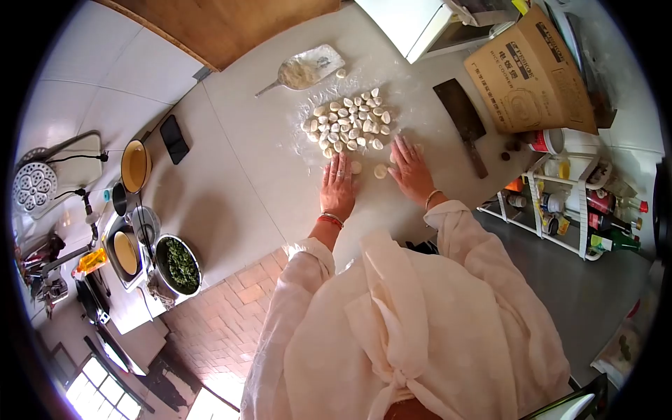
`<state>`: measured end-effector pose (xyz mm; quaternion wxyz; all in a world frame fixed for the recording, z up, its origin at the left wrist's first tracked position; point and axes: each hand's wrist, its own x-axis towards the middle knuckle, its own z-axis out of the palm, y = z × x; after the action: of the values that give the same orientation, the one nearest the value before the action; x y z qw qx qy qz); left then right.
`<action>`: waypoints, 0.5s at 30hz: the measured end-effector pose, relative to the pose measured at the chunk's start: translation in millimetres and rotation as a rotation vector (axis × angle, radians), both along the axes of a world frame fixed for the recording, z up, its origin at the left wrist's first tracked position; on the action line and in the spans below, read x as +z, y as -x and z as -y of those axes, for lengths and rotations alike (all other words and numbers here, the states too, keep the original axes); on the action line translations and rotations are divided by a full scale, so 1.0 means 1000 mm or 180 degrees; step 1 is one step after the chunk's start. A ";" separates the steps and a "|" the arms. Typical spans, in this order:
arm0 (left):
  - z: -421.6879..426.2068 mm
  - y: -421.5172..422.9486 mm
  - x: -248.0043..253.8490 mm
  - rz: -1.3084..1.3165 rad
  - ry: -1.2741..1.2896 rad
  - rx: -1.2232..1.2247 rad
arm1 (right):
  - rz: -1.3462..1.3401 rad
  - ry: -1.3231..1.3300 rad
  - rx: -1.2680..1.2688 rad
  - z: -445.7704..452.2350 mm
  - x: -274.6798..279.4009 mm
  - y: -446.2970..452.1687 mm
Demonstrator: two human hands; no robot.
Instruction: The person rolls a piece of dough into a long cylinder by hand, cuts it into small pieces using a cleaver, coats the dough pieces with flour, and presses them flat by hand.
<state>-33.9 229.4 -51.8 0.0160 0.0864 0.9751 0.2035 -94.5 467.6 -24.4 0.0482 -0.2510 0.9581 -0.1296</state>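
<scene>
My left hand lies palm down on the counter, fingers stretched forward, just below a cluster of small floured dough pieces. A flattened dough round sits right beside its fingers. To the right, my right hand is also palm down with its fingers extended. Between both hands a second dough round lies on the surface. Part of another pale piece shows by the right fingertips. Whether dough is under either palm is hidden.
Beyond the dough lies a scoop of flour. A cleaver is at the right, near a cardboard box and a bottle rack. Leftward are a phone, a yellow bowl and a bowl of greens.
</scene>
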 end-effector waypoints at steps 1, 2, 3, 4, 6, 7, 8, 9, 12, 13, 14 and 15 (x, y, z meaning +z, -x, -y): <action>0.002 0.001 0.003 0.0079 -0.0031 -0.0003 | 0.0016 -0.0055 0.0042 0.000 0.003 0.002; 0.003 0.001 0.006 0.0158 -0.0060 -0.0003 | -0.0060 -0.0060 0.0049 0.002 0.005 0.003; 0.004 0.003 0.012 0.0243 -0.0095 0.0009 | -0.0130 -0.0070 0.0066 0.004 0.010 0.003; 0.007 0.005 0.017 0.0123 -0.0213 0.0137 | -0.0189 -0.0085 0.0094 0.006 0.014 0.005; 0.011 0.005 0.023 -0.0079 -0.0453 0.0402 | -0.0053 0.0189 0.0214 0.024 0.014 0.008; 0.013 0.007 0.021 -0.0107 -0.0538 0.0536 | 0.0054 0.0329 0.0276 0.031 0.013 0.003; 0.014 0.004 0.018 0.0047 -0.0374 0.0437 | 0.0042 0.0281 0.0335 0.032 0.008 -0.004; 0.017 0.003 0.009 0.0170 -0.0195 0.0334 | -0.0002 0.0252 0.0396 0.033 0.002 -0.007; 0.025 0.005 0.002 0.0204 0.0108 0.0246 | 0.0006 0.0041 0.0506 0.035 0.005 0.004; 0.026 0.008 0.006 0.0145 0.0185 0.0234 | 0.0047 -0.0068 0.0515 0.033 0.010 0.007; 0.025 0.014 0.008 0.0071 0.0254 0.0226 | -0.0016 0.0026 0.0520 0.035 0.013 0.012; 0.024 0.017 0.006 -0.0011 0.0188 0.0233 | -0.0054 0.0111 0.0516 0.039 0.023 0.013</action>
<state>-50.5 205.3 -45.5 0.0094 0.0505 0.9832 0.1750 -107.9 428.9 -1.4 0.0460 -0.3296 0.9326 -0.1397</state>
